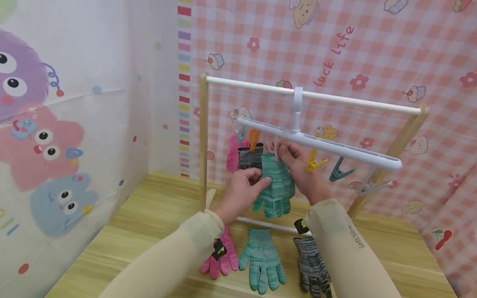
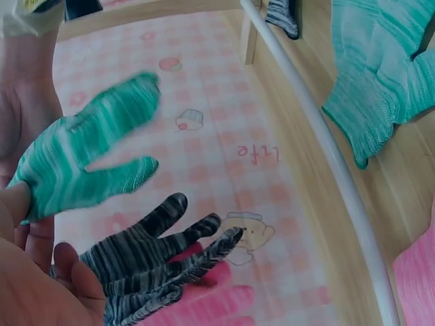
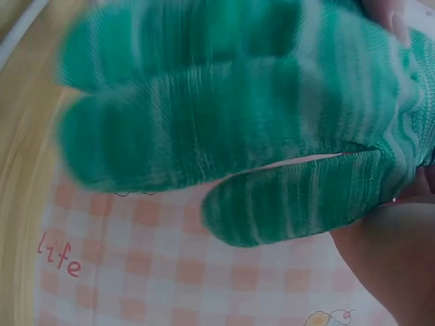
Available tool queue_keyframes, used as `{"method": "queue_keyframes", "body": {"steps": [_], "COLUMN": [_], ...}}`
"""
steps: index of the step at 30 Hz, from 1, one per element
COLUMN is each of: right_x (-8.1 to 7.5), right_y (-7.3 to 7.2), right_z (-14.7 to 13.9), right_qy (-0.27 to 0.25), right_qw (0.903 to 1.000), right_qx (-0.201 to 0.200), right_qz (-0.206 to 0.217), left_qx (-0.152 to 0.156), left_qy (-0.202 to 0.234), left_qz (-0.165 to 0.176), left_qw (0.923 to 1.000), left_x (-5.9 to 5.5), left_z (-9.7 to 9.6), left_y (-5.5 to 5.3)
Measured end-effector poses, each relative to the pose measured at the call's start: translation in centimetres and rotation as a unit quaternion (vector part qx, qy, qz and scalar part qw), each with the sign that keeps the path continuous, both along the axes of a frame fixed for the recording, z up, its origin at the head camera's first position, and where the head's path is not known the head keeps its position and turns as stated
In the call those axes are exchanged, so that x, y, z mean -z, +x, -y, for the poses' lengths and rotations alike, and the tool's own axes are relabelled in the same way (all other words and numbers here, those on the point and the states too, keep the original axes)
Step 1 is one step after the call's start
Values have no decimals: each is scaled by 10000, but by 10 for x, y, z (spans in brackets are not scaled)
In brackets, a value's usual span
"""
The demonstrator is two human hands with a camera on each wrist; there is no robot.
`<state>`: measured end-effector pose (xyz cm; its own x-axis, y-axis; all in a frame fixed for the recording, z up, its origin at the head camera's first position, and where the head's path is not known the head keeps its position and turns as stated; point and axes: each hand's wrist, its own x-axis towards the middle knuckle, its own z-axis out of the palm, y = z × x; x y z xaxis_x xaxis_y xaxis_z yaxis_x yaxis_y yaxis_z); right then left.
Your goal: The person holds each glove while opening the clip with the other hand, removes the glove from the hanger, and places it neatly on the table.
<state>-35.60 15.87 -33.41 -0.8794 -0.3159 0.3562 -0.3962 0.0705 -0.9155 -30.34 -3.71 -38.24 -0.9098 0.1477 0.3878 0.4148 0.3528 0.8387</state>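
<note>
A green striped knit glove (image 1: 276, 184) hangs fingers-down below the white hanger (image 1: 346, 149). My left hand (image 1: 241, 191) pinches this glove at its left side, the thumb lying on the fabric in the left wrist view. At the cuff, my right hand (image 1: 299, 169) holds the pink clothespin (image 1: 273, 147) between thumb and fingers; the exact grip is partly hidden. Just left hang a black-and-grey glove (image 1: 249, 157) under an orange clothespin (image 1: 254, 138) and a pink glove (image 1: 232, 154). The green glove (image 3: 197, 129) fills much of the right wrist view.
The hanger hooks over a white rod (image 1: 251, 85) on a wooden-sided rack (image 1: 203, 142). Yellow (image 1: 314, 161), teal (image 1: 339, 171) and grey (image 1: 370, 188) clothespins dangle at right. On the wooden table lie pink (image 1: 227, 256), green (image 1: 263, 261) and black-grey (image 1: 314, 267) gloves.
</note>
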Motion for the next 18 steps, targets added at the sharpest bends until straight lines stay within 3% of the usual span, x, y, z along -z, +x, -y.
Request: {"method": "queue_keyframes", "body": {"steps": [7,14,18], "right_x": [-4,-8,-10], "right_y": [-2,-3,-3], "right_z": [4,4,1], "right_qy": [-468,-812,-748], "right_qw": [9979,9817,9770], "right_qx": [-399,-1634,-1851], "right_qz": [179,549,749], "left_qx": [90,15,54], "left_qy": [-40,-113,-169], "left_qz": [-176,-178,-148], "left_qw": [9998,9998,9997], "left_x": [4,6,6], "left_z": [1,3,3], "left_y": [10,12,14]}}
